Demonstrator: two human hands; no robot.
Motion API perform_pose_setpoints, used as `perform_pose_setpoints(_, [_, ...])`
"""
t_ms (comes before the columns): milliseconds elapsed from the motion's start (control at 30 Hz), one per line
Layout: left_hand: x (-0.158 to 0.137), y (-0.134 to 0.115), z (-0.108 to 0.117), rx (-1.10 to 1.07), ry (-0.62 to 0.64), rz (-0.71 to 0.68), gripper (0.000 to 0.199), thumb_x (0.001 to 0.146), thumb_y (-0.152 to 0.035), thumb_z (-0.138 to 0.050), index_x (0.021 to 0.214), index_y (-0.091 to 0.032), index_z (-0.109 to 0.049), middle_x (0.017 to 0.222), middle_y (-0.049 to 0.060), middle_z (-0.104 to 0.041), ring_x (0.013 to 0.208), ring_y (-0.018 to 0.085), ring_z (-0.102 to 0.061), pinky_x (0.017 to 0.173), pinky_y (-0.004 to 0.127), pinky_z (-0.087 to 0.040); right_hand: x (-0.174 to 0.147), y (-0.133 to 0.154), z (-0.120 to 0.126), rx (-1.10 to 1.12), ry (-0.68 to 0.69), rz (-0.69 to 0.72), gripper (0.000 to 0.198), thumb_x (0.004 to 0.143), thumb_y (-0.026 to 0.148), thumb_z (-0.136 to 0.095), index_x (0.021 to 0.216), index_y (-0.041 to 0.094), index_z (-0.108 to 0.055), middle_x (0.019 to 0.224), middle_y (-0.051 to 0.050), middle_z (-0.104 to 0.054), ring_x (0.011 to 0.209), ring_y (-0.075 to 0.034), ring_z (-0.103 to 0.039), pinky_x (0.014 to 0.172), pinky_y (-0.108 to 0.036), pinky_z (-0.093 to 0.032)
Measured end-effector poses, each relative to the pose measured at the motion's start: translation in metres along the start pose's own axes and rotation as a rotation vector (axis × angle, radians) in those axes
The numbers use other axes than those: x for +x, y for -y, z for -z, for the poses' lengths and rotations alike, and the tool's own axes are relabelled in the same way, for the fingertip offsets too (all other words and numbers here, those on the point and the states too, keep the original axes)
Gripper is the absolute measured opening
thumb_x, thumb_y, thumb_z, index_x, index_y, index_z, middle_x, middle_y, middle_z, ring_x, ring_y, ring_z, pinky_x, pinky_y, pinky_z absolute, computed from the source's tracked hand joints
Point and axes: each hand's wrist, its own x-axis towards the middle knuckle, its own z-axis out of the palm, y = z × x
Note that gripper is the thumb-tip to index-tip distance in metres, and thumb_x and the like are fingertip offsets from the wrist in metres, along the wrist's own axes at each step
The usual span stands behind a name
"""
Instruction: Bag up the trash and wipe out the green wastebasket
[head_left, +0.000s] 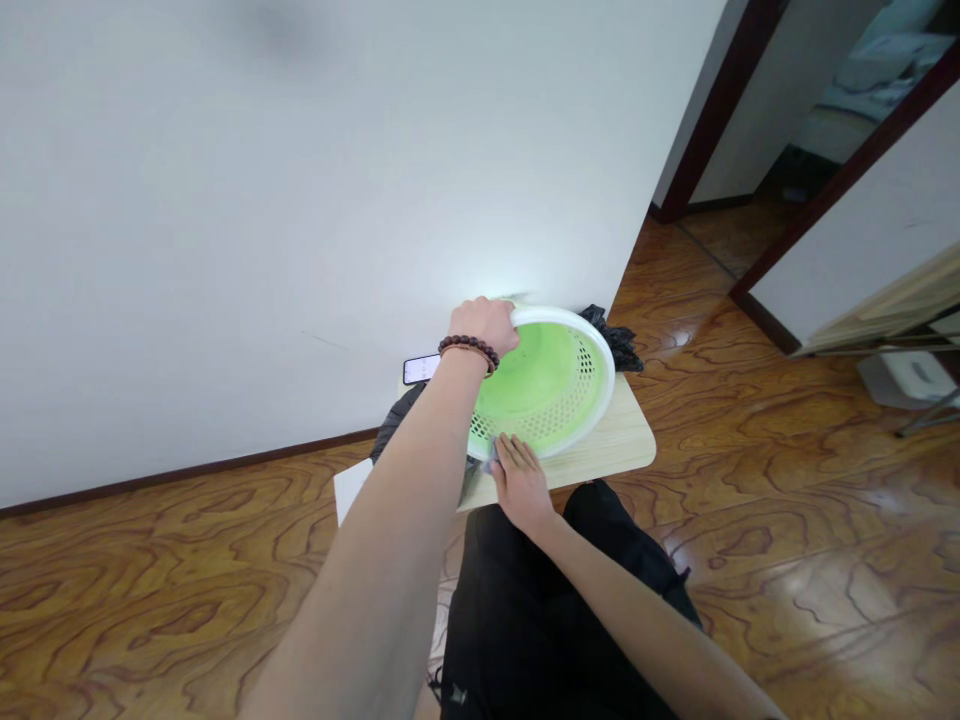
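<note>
A round colander basket [536, 380], green inside with a white rim and rows of holes, rests tilted on a small pale wooden table [626, 430]. My left hand [484, 322], with a dark bead bracelet at the wrist, is closed over the rim at its far left side. Its fingertips are hidden behind the rim. At the near edge, my right hand [523, 485] presses a small greyish cloth [491, 456] against the rim, fingers lying over the basket's inner wall. Most of the cloth is covered by that hand.
A phone [420, 369] with a lit screen lies left of the basket. Black plastic bags [619, 342] bunch at the table's right, with dark material [394, 420] at its left. The white wall [300, 200] stands close behind; a doorway is at right.
</note>
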Motion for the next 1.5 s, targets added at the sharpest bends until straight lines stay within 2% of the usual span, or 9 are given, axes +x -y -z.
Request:
perform_pose_setpoints(133, [-0.001,0.001,0.002,0.028,-0.004,0.015,0.036,0.075,-0.033,-0.039,0.104,-0.027,-0.059,0.093,0.009,-0.060,0.087,0.025,-0.054,0.073,0.036,-0.040,0.006,0.019,-0.012,0.035,-0.036,0.009,0.046,0.090,0.033,-0.030,0.132,0.013,-0.034,0.133,-0.008,-0.039,0.124,-0.020,-0.032,0.103,-0.038,-0.027])
perform_pose_setpoints(300, [-0.002,0.005,0.003,0.040,0.011,0.029,0.035,0.074,-0.033,-0.040,0.103,-0.027,-0.059,0.088,0.008,-0.060,0.083,0.024,-0.055,0.070,0.035,-0.041,-0.006,-0.048,0.014,-0.027,0.014,0.261,0.042,0.089,0.027,-0.037,0.129,0.016,-0.039,0.130,-0.006,-0.044,0.122,-0.019,-0.035,0.104,-0.038,-0.024])
perform_pose_setpoints(433, [0.000,0.003,0.001,0.003,-0.015,0.012,0.033,0.074,-0.031,-0.041,0.099,-0.024,-0.061,0.087,0.010,-0.060,0.083,0.026,-0.056,0.070,0.037,-0.042,-0.011,-0.090,0.038,-0.130,0.040,0.273,0.039,0.089,0.023,-0.036,0.126,0.016,-0.044,0.129,-0.007,-0.046,0.123,-0.020,-0.033,0.106,-0.040,-0.018])
perform_pose_setpoints(633, [0.003,-0.008,0.003,-0.010,-0.018,0.017,0.032,0.073,-0.028,-0.041,0.096,-0.019,-0.061,0.089,0.011,-0.061,0.085,0.026,-0.055,0.070,0.037,-0.042,0.002,-0.033,0.009,-0.082,-0.051,-0.035,0.040,0.090,0.025,-0.029,0.121,0.008,-0.048,0.127,-0.014,-0.046,0.124,-0.021,-0.032,0.104,-0.040,-0.020])
perform_pose_setpoints(800, [0.005,-0.012,0.005,-0.027,0.006,0.019,0.033,0.073,-0.028,-0.042,0.099,-0.019,-0.060,0.092,0.013,-0.060,0.089,0.026,-0.053,0.074,0.037,-0.040,0.007,0.015,-0.013,0.035,-0.097,-0.078,0.046,0.089,0.032,-0.032,0.128,0.008,-0.038,0.131,-0.013,-0.041,0.124,-0.021,-0.032,0.103,-0.039,-0.023])
perform_pose_setpoints(1033, [0.008,-0.013,0.000,-0.057,-0.031,-0.008,0.032,0.071,-0.029,-0.045,0.094,-0.016,-0.063,0.088,0.014,-0.061,0.085,0.028,-0.055,0.072,0.038,-0.040,-0.002,-0.041,0.003,-0.120,0.001,0.101,0.057,0.081,0.027,-0.051,0.132,0.010,-0.032,0.139,-0.014,-0.029,0.128,-0.024,-0.020,0.104,-0.041,-0.019])
perform_pose_setpoints(1267, [0.013,0.003,-0.002,-0.211,-0.053,0.007,0.032,0.069,-0.033,-0.052,0.096,-0.020,-0.064,0.089,0.011,-0.064,0.089,0.030,-0.056,0.078,0.041,-0.040,0.004,-0.064,0.008,-0.299,0.043,0.289,0.044,0.084,0.014,-0.040,0.128,0.014,-0.039,0.128,-0.015,-0.045,0.119,-0.023,-0.038,0.101,-0.040,-0.025])
perform_pose_setpoints(1400, [-0.024,0.046,-0.010,-0.611,-0.100,-0.095,0.057,0.066,-0.036,-0.061,0.120,-0.024,-0.049,0.113,0.003,-0.058,0.101,0.020,-0.054,0.090,0.031,-0.038,0.004,-0.057,0.018,-0.341,0.047,0.347,0.046,0.082,0.015,-0.043,0.127,0.010,-0.039,0.125,-0.018,-0.046,0.116,-0.026,-0.040,0.099,-0.043,-0.026])
perform_pose_setpoints(1500, [-0.088,0.063,-0.050,-0.871,-0.175,0.212,0.068,0.061,-0.035,-0.066,0.124,-0.020,-0.043,0.119,0.007,-0.055,0.106,0.021,-0.051,0.092,0.034,-0.038,0.001,-0.048,0.030,-0.325,0.074,0.415,0.045,0.082,0.015,-0.042,0.126,0.009,-0.039,0.123,-0.019,-0.048,0.114,-0.025,-0.043,0.096,-0.041,-0.030])
